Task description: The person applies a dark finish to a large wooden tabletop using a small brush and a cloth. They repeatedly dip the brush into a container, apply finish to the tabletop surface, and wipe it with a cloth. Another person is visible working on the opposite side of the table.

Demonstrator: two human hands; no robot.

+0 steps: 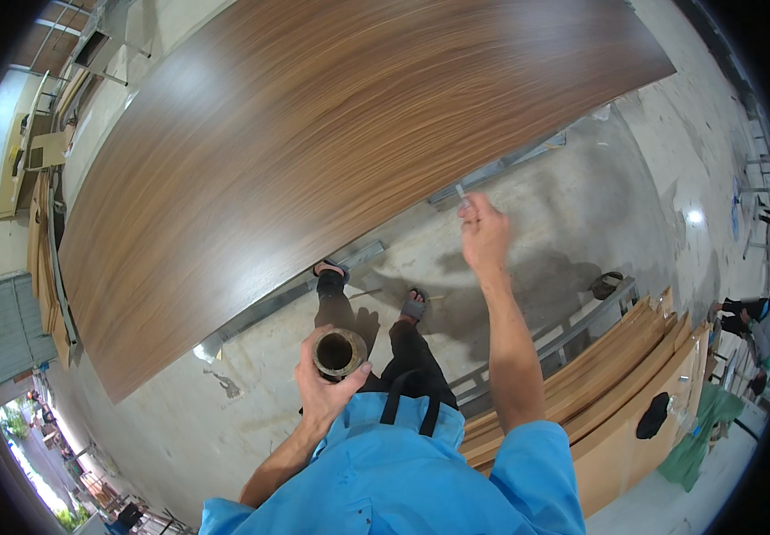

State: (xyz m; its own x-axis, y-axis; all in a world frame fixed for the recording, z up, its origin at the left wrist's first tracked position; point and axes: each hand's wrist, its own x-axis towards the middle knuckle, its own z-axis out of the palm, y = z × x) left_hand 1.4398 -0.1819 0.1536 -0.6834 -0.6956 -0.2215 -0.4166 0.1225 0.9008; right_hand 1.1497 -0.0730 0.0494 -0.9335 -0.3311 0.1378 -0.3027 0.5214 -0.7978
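Observation:
My left hand (pixel 317 389) is wrapped round a round, cup-like container (pixel 338 353) with a worn, crusted rim and a dark inside, held upright in front of my body. What lies in its depth is too dark to tell. Out ahead, my right hand (pixel 485 234) pinches a short, pale, flat piece (pixel 460 191); its exact kind is not clear. That piece points toward the near edge of a large brown wood-grain panel (pixel 314 134), and I cannot tell whether they touch. The panel lies flat across metal supports (pixel 492 171).
Close on my right, long wooden boards (pixel 599 370) are stacked beside a metal rail (pixel 563 339); a black item (pixel 653 415) lies on them. A green cloth (pixel 702 432) hangs farther right. More sheets (pixel 46 259) lean at the far left. Another person (pixel 746 312) is at the right edge.

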